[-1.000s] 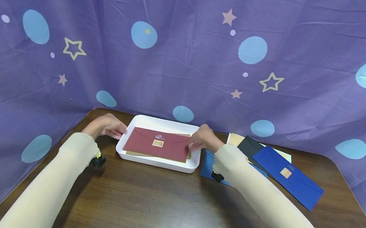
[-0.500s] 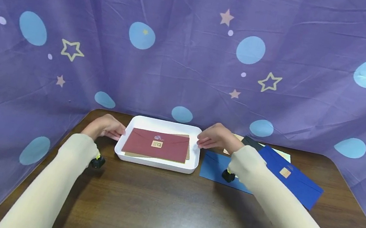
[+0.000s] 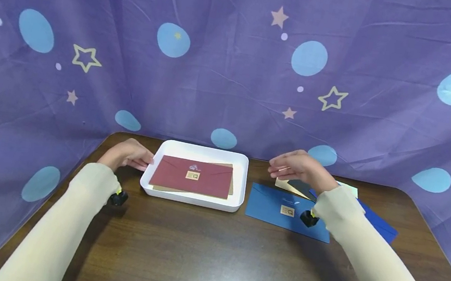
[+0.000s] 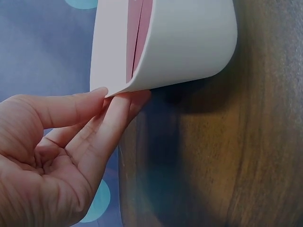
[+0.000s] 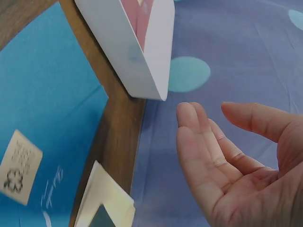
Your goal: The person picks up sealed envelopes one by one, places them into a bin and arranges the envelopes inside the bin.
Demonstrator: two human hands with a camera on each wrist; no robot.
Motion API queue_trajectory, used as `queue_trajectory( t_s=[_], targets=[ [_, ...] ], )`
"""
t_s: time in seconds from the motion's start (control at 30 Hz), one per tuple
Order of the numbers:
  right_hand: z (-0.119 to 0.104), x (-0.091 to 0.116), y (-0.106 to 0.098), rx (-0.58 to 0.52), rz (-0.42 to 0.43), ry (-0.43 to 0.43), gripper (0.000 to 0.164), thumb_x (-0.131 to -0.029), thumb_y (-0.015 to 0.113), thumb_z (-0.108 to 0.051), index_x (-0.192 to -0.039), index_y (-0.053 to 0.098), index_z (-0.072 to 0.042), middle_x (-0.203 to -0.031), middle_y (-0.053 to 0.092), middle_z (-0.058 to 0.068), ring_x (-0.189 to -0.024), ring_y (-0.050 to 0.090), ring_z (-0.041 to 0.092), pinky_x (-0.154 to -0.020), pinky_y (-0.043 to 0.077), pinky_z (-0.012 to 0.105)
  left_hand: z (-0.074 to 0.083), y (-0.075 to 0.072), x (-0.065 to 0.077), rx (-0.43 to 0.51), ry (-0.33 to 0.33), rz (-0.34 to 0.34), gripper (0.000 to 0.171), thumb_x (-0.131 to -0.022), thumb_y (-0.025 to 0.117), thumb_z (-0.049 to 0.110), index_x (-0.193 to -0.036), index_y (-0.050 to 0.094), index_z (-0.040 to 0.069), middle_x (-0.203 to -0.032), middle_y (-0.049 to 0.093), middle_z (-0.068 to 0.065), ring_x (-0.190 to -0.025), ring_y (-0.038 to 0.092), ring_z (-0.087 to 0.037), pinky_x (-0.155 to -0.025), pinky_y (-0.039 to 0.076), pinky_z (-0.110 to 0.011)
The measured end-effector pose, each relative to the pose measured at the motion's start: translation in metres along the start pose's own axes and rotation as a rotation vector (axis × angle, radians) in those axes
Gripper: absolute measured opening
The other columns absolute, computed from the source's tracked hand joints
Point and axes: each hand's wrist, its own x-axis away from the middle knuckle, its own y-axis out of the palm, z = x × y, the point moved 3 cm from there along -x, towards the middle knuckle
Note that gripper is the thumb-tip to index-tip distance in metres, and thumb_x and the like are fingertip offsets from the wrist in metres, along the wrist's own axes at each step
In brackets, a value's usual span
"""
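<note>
At the left end of a white tray [image 3: 197,152], my left hand [image 3: 130,153] pinches the rim. In the left wrist view, its thumb lies on the tray's edge [image 4: 199,42] with fingers beneath. Inside the tray lies a dark red envelope [image 3: 174,175] with a small sticker, on top of a tan envelope [image 3: 170,190]. My right hand [image 3: 301,166] holds nothing and hovers above the envelopes right of the tray, thumb and fingers apart in the right wrist view. Nearest below it are a medium-blue envelope [image 3: 266,201], a cream one [image 3: 284,184] and a black one [image 3: 303,188].
A darker blue envelope [image 3: 377,222] lies at the right, partly hidden by the right forearm. A pale envelope [image 3: 351,189] shows behind it. The brown wooden table [image 3: 191,252] ends against a purple curtain [image 3: 226,77] at the back.
My right hand has let go of the tray's right end and moved right, over the envelopes, uncovering the medium-blue one. My left hand stays on the tray, which has barely shifted.
</note>
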Motion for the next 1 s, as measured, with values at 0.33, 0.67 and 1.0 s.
queue_trajectory(
  t_s=[0.33, 0.67, 1.0],
  targets=[
    [0.009, 0.021, -0.03, 0.028, -0.03, -0.022, 0.046, -0.104, 0.056, -0.017, -0.141, 0.048, 0.01, -0.111, 0.076, 0.005, -0.092, 0.074, 0.01, -0.091, 0.063, 0.029, -0.002, -0.002, -0.001, 0.022, 0.01, -0.018, 0.046, -0.094, 0.061, -0.003, -0.134, 0.049, -0.022, -0.078, 0.069, 0.001, -0.069, 0.067, -0.005, -0.072, 0.065, -0.021],
    [0.024, 0.034, -0.063, 0.132, 0.041, -0.03, 0.046, -0.103, 0.06, -0.018, -0.14, 0.051, 0.008, -0.104, 0.077, -0.002, -0.091, 0.074, 0.008, -0.084, 0.063, 0.026, -0.005, -0.006, 0.0, 0.067, 0.006, -0.021, 0.044, -0.094, 0.06, -0.003, -0.132, 0.05, -0.023, -0.072, 0.069, 0.003, -0.066, 0.068, -0.006, -0.069, 0.065, -0.022],
    [0.039, 0.057, -0.096, 0.251, 0.169, -0.036, 0.045, -0.101, 0.062, -0.021, -0.135, 0.055, 0.008, -0.094, 0.075, -0.011, -0.083, 0.07, 0.006, -0.086, 0.06, 0.028, -0.004, -0.005, 0.001, 0.054, 0.004, -0.03, 0.047, -0.094, 0.061, -0.002, -0.134, 0.048, -0.023, -0.073, 0.069, 0.004, -0.066, 0.067, -0.006, -0.069, 0.065, -0.022]
  ],
)
